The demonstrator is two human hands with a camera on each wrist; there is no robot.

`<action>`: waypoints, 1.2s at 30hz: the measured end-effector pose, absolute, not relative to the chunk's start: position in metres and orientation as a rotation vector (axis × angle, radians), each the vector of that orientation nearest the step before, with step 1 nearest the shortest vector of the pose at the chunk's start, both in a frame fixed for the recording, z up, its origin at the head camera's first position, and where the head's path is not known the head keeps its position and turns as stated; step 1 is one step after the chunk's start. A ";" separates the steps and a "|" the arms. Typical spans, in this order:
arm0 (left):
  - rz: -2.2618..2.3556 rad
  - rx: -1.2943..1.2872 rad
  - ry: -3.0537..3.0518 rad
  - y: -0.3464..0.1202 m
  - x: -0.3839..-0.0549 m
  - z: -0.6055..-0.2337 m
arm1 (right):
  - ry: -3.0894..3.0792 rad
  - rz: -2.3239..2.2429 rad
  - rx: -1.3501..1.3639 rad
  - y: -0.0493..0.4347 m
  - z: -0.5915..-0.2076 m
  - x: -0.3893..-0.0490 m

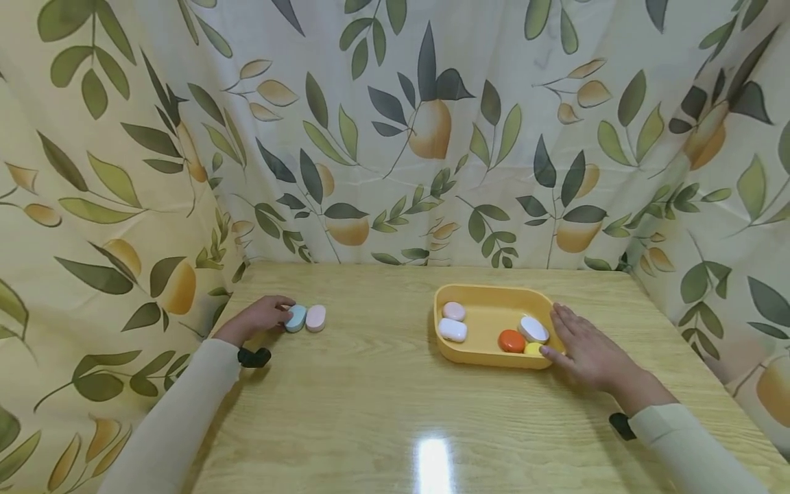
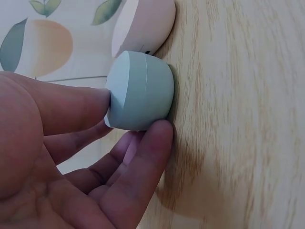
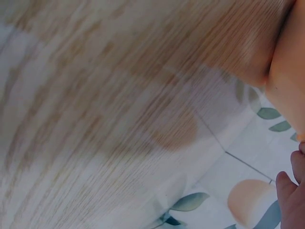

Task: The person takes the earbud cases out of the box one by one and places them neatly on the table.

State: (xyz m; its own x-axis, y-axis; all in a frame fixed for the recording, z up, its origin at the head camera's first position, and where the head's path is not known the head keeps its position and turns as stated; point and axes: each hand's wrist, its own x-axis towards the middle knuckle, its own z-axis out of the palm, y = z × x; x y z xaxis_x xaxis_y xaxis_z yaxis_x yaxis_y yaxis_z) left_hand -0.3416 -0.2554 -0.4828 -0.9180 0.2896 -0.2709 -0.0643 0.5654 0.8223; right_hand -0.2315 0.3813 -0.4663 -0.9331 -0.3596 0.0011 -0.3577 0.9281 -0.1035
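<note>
Pale-blue piece [image 1: 296,318], oval and smooth, sits at the left of the desk [image 1: 364,391], just beside a pale-pink piece [image 1: 316,318]. Gripping it well, I judge, calls for even pressure from thumb and fingertips, since the rounded wall could slip, and care not to nudge its pink neighbour. The left hand [image 1: 262,314] is parted only about as far as the piece is wide, pinching it with the thumb at its upper edge and a fingertip low by the desk. Well apart, the right hand [image 1: 586,350] lies with fingers extended against the right end of a yellow tray [image 1: 481,357], thumb at the near corner, grasping nothing. Inside the tray rest five more rounded pieces [image 1: 453,331].
</note>
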 end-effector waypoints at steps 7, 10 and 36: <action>1.331 0.172 2.398 -0.255 -0.340 -0.482 | 3.082 -0.157 -0.570 0.382 -0.467 -0.231; 1.353 0.171 2.385 -0.256 -0.339 -0.483 | 3.082 -0.155 -0.563 0.381 -0.467 -0.230; 1.464 0.231 2.356 -0.269 -0.342 -0.458 | 3.076 -0.128 -0.557 0.382 -0.467 -0.231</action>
